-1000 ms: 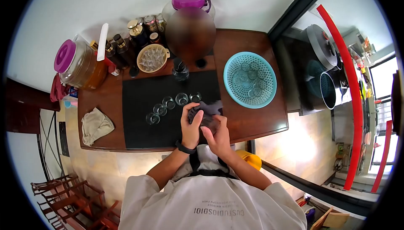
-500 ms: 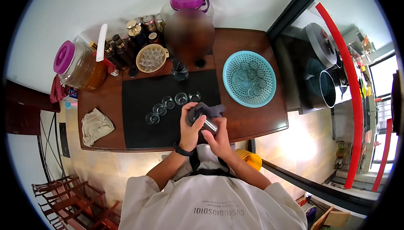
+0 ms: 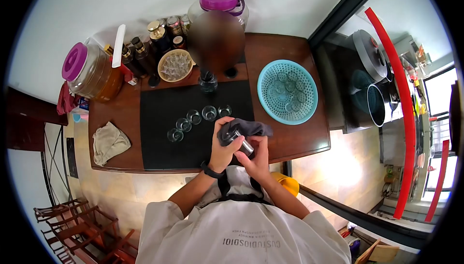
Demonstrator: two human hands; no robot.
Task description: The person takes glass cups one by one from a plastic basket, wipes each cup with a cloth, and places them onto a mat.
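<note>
Both hands meet above the table's front edge. My left hand (image 3: 222,149) is closed around a dark grey cloth (image 3: 253,128) and one end of a small shiny cylinder (image 3: 245,146), whose exact kind I cannot make out. At its other end, my right hand (image 3: 255,159) grips the cylinder, with the cloth bunched over the fingers. Just beyond the left hand, several small clear glasses stand in a slanting row on a black mat (image 3: 193,153), among them a glass (image 3: 209,113) in the row.
A blue colander (image 3: 313,100) holding several glasses stands on the right. Farther back are a basket (image 3: 164,76) of small clear items, dark bottles (image 3: 142,53) and a purple-lidded jar (image 3: 100,81). A beige cloth (image 3: 110,142) lies at left; a yellow bin (image 3: 285,183) stands below the table.
The grey cloth has spread farther right over the fingers of my right hand. Both hands have shifted slightly right, still on the cylinder. The glasses stay in their row.
</note>
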